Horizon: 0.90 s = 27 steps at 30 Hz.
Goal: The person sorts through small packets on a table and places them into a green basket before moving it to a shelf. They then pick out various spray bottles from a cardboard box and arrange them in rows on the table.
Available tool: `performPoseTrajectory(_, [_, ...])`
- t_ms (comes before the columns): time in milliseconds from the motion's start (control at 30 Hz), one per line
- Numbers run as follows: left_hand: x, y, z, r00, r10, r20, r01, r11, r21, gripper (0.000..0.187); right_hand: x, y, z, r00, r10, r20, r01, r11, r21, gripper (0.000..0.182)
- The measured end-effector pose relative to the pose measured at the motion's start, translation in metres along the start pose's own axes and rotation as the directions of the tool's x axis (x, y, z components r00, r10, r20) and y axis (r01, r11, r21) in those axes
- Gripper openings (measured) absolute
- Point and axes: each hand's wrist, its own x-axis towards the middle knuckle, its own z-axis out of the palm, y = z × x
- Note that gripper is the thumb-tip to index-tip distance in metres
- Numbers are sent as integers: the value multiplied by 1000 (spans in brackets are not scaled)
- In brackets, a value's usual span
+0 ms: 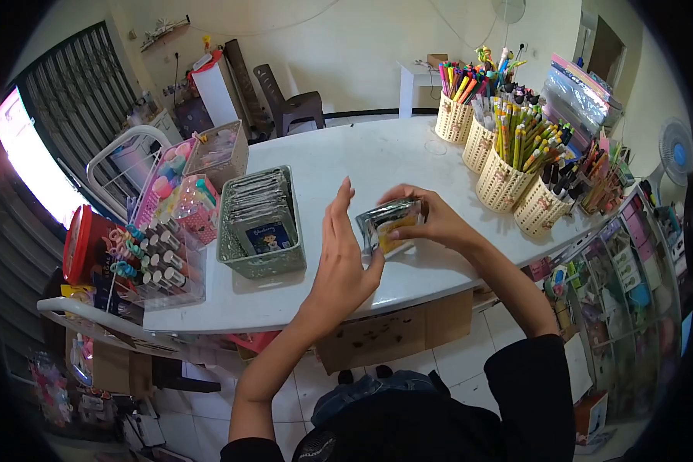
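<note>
A small stack of shiny foil sachets (380,223), the front one partly yellow, stands on edge over the white table (346,158). My right hand (439,221) grips the stack from the right, thumb on the near face and fingers behind. To its left, my left hand (337,258) is open, fingers stretched upward and palm turned toward the stack, with the thumb tip close to its lower left corner. Left of that hand is a grey-green basket (263,266) packed with upright rows of similar sachets; a dark blue sachet (267,237) with a cartoon figure faces me at its front.
Woven cream holders (499,183) full of pens and pencils line the table's right side. At the left are a clear organiser (189,283) of small bottles, a pink basket (199,223) and a red-lidded tub (77,245). A cardboard box (396,339) sits below the near edge.
</note>
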Motion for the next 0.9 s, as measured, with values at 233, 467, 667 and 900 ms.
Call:
performPoseTrajectory(233, [-18,-7,26,939,-243,242,297,930,-218,68,-23,-13,-5,914,-337,225,403,706,-582,60])
performPoseTrajectory(467, [-23,-3,31,959,-152,241,159,987,-14,49,-39,-28,-9,975,-114,188,209,748,-630,45])
performPoseTrajectory(667, [-13,4,10,990,-72,120,82,994,-79,46,-18,-59,-5,970,-167,176,243,661,-710,29])
performPoseTrajectory(900, [23,0,-104,997,-72,23,62,948,312,38,44,-89,54,807,-559,192,535,552,-640,31])
